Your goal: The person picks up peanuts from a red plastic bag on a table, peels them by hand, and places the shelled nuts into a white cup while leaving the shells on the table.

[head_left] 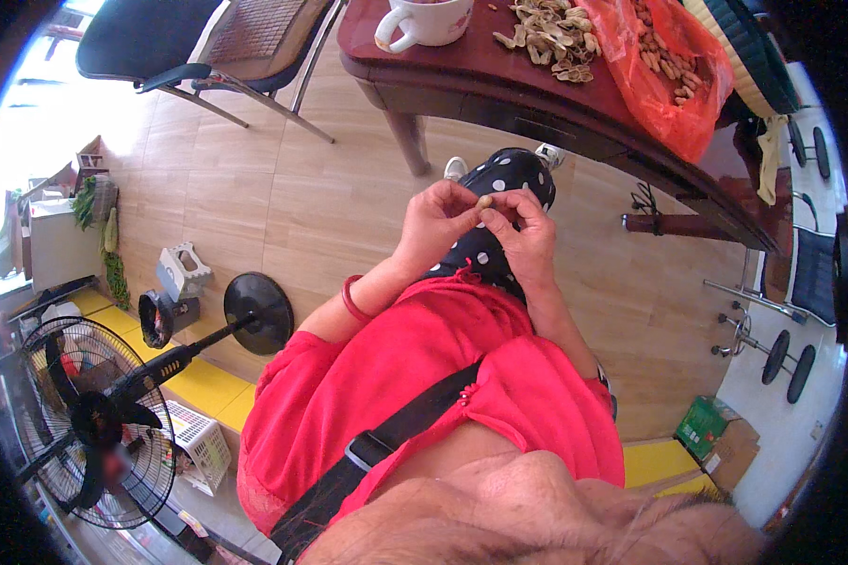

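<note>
Over my lap, both hands meet at a small unshelled peanut (483, 202). My left hand (435, 226) pinches it from the left between thumb and fingers. From the other side, my right hand (526, 234) grips it too, fingertips closed on the shell. Whether the shell is cracked is too small to tell. On the dark red table (499, 92) ahead lies a heap of empty peanut shells (556, 38). To its right, a red plastic bag (702, 99) lies open with many peanuts (664, 64) in it. A white mug (429, 21) stands left of the shells.
A chair (254, 42) stands at the far left. To my left are a black standing fan (99, 419), a grey stool (185, 270), a lined bin (155, 317) and a white basket (198, 443). Cardboard boxes (730, 461) and dumbbells (775, 358) lie at the right.
</note>
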`<control>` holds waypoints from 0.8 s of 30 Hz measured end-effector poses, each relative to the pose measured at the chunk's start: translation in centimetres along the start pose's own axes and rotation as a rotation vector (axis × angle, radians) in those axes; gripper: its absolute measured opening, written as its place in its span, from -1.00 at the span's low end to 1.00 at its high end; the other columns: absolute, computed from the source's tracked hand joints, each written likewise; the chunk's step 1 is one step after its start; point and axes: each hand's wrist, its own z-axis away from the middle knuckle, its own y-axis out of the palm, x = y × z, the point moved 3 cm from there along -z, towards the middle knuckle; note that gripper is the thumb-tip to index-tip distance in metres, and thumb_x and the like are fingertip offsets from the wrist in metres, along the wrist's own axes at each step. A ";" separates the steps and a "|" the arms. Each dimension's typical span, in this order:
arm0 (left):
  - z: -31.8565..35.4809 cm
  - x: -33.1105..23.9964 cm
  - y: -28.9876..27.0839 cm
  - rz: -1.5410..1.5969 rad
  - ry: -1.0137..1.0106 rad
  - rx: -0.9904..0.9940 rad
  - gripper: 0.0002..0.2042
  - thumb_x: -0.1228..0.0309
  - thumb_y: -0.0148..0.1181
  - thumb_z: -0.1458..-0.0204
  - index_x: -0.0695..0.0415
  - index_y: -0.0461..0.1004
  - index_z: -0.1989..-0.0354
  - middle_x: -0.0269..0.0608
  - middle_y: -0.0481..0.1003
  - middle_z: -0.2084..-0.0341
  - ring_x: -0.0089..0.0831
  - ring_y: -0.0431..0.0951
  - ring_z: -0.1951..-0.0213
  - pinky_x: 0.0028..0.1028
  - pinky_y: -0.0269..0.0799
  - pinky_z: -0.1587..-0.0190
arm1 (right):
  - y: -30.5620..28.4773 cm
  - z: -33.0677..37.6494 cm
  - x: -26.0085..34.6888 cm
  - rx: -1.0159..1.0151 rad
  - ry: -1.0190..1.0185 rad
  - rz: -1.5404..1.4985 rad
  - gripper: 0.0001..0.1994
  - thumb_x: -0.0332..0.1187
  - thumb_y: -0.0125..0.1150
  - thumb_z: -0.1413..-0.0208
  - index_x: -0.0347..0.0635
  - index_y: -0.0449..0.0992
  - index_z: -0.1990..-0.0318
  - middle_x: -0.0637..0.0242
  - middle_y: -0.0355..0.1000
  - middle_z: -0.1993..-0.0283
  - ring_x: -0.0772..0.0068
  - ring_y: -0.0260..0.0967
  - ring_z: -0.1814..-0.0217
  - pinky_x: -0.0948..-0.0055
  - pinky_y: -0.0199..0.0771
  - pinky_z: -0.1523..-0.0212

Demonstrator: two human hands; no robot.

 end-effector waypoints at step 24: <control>1.0 0.7 0.6 0.444 -0.155 0.168 -0.89 0.57 0.18 0.05 0.27 0.39 0.35 -0.25 0.48 0.47 -0.54 0.50 0.42 -0.58 0.43 0.33 | -0.8 0.3 1.0 0.054 -0.017 -0.007 -0.88 -0.44 0.28 0.09 -0.28 0.47 0.48 0.44 0.31 0.52 0.71 0.21 0.52 0.66 0.22 0.50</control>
